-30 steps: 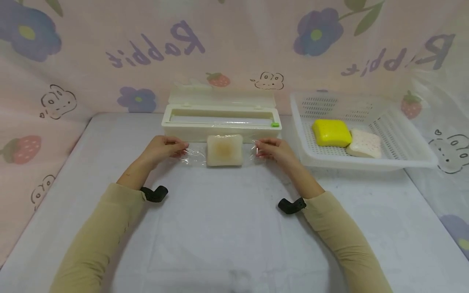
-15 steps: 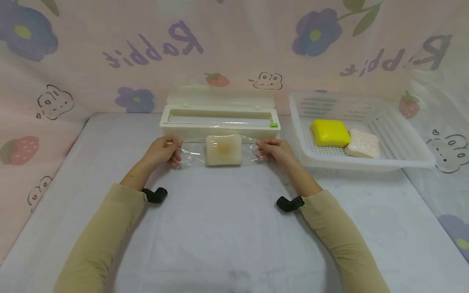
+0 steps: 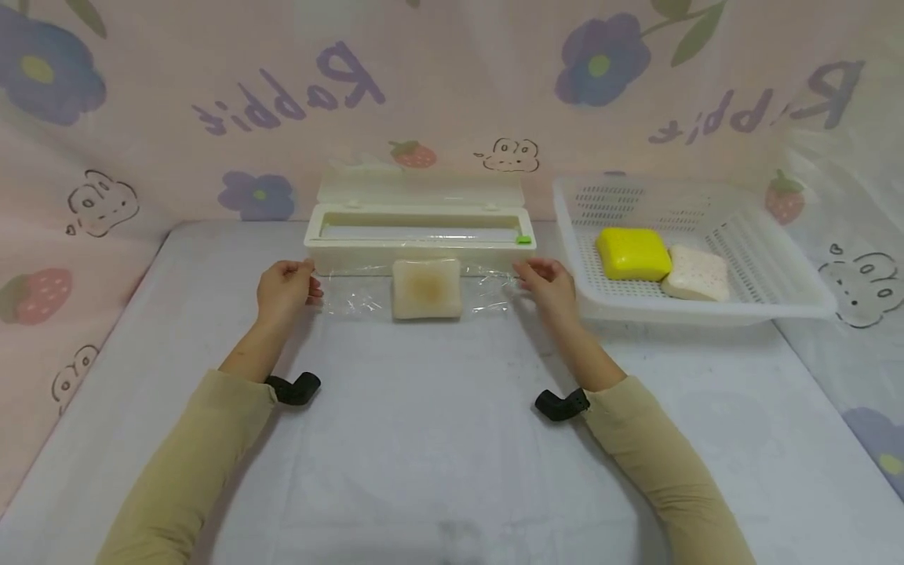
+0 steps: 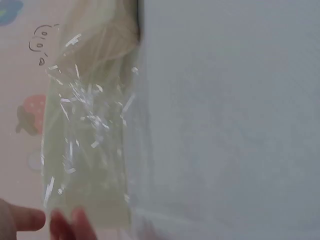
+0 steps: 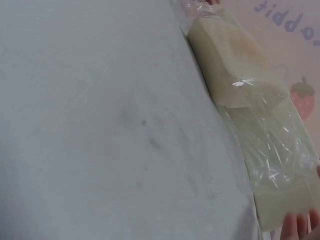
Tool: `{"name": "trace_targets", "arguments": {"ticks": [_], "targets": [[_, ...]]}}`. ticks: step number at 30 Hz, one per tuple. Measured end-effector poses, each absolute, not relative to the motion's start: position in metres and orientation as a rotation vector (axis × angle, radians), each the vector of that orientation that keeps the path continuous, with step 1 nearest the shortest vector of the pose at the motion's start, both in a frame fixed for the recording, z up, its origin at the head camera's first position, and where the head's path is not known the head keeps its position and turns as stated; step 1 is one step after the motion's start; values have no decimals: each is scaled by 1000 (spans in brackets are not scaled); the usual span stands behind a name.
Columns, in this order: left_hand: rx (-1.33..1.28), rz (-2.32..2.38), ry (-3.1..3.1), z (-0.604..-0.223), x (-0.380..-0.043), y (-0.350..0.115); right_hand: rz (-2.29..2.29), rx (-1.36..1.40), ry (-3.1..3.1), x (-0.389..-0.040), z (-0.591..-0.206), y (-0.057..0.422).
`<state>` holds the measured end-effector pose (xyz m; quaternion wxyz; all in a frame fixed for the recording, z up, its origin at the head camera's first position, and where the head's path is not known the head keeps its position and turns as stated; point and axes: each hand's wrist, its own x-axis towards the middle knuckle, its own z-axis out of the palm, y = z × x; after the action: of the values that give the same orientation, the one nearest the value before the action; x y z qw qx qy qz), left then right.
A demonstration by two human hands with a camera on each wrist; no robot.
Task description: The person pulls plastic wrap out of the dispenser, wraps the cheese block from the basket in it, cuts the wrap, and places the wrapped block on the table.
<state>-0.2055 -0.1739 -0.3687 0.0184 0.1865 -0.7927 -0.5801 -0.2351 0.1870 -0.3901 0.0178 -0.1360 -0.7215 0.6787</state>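
Note:
A cream toast-shaped block with a tan centre (image 3: 426,289) lies in clear cling film (image 3: 356,297), in front of the cling film dispenser (image 3: 420,261). The film spreads out flat and crinkled on both sides of the block. By the film's left end is my left hand (image 3: 282,292), its thumb and fingers slightly apart in the left wrist view. My right hand (image 3: 552,284) is at the right end; the right wrist view has its fingertips (image 5: 301,225) apart from the thumb. Whether any fingertip still touches the film is unclear.
The dispenser's lid (image 3: 420,191) stands raised, and a green slider (image 3: 523,240) sits at its right end. To the right, a white plastic basket (image 3: 695,311) contains a yellow block (image 3: 633,253) and a speckled pale block (image 3: 696,272). A patterned curtain (image 3: 438,94) hangs behind.
Both hands have moved outward from the block, the left further than the right. The film's ends, gathered at my fingers before, now lie spread out. The block has stayed in place.

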Motion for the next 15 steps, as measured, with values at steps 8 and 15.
{"name": "trace_targets", "arguments": {"ticks": [8, 15], "targets": [[495, -1579, -2312, -348, -214, -145, 1906, -215, -2375, -247, -393, 187], [341, -1563, -2297, -336, -226, -121, 1966, 54, -2317, -258, -401, 191]]}}
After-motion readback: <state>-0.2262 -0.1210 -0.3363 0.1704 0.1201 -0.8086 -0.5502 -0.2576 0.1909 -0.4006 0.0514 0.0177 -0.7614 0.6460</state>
